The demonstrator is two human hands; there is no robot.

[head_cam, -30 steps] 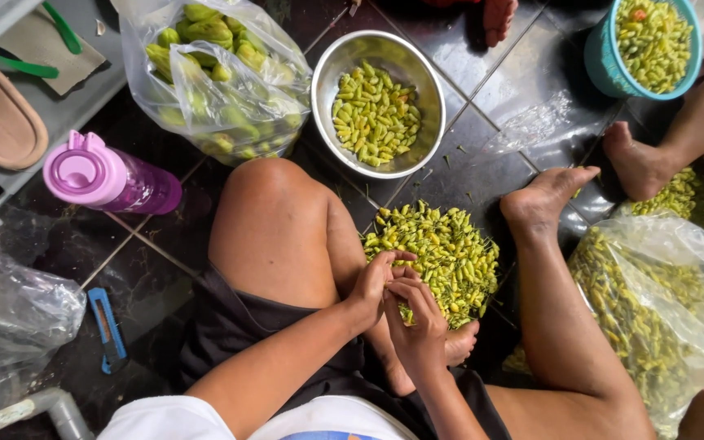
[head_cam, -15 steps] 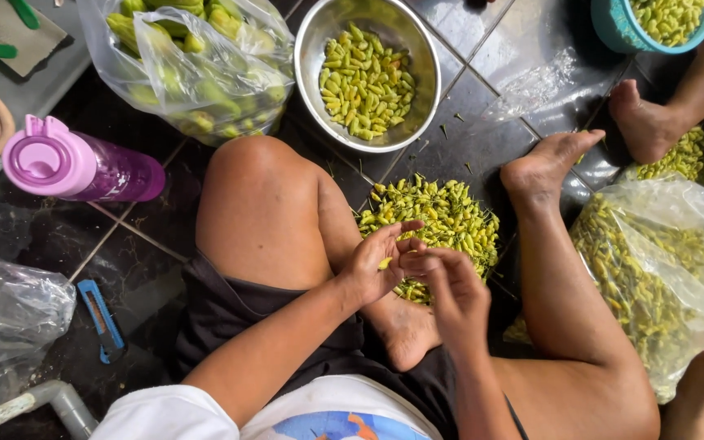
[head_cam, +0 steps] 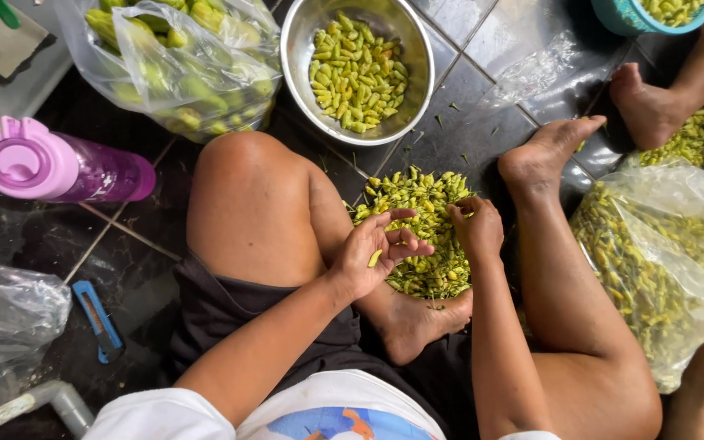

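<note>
Leftmost, well away from the pile of green chillies (head_cam: 419,232), one purple bottle (head_cam: 63,167) lies on its side, with one blue cutter (head_cam: 98,319) below it. One clear bag of green vegetables (head_cam: 181,61) sits up-left of the pile, and one steel bowl (head_cam: 358,69) of chillies just above it. On the pile's left edge, the left hand (head_cam: 372,253) is half-curled, palm up, with one chilli lying in its palm. The right hand (head_cam: 477,228) rests on the pile, fingers bunched together among the chillies. Right of the pile lies one clear bag of chillies (head_cam: 653,261).
</note>
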